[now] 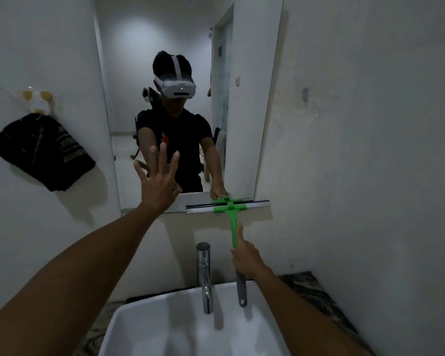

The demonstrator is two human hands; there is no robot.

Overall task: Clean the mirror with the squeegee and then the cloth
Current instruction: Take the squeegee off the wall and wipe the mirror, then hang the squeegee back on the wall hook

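A tall frameless mirror [244,73] hangs on the white wall above the sink. A green squeegee [232,222] with a grey handle end has its blade lying across the mirror's bottom right edge. My right hand [246,258] grips its handle, forefinger stretched along the green shaft. My left hand [158,181] is flat against the lower left of the glass, fingers spread, holding nothing. A dark cloth [43,152] hangs from a hook on the wall left of the mirror.
A white basin [180,327] sits directly below, with a chrome tap [204,276] rising just left of the squeegee handle. A dark marbled counter [316,291] runs beside the basin on the right. White walls close in on both sides.
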